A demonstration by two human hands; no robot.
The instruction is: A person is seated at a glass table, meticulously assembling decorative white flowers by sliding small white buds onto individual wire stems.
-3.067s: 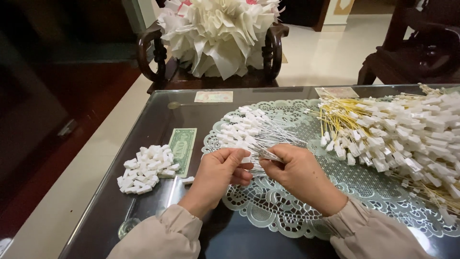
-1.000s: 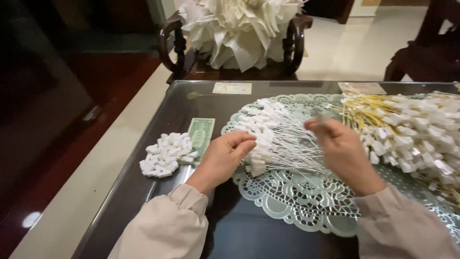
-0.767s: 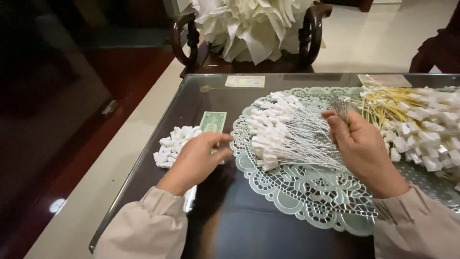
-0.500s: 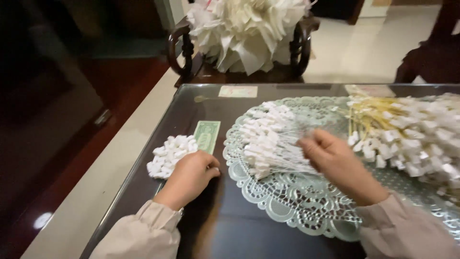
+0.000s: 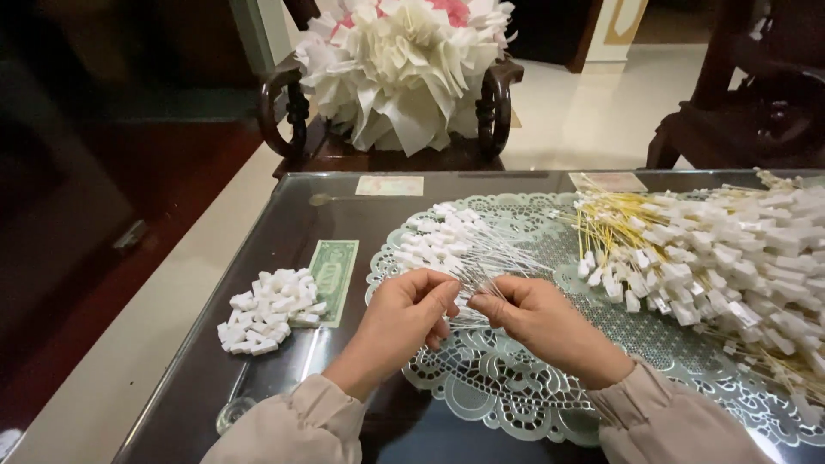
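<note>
**Both hands back over the doily**

Returned from the small white blocks point(image 5: 271, 311) by the bench's left edge, the left hand point(image 5: 404, 314) now meets the right hand point(image 5: 537, 320) mid-bench. Both sets of fingers pinch thin white ties point(image 5: 477, 279) above the lace doily point(image 5: 516, 387). Behind lies the white tie pile point(image 5: 447, 241); toward the right edge, yellow ties point(image 5: 713, 258). A banknote point(image 5: 333, 268) lies beside the blocks.

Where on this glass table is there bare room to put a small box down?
Bare glass lies along the near left edge, below the pile of small white blocks, and at the far edge between the banknote and the chair. The lace mat is crowded: white ties, both hands, yellow-stemmed ties.
</note>
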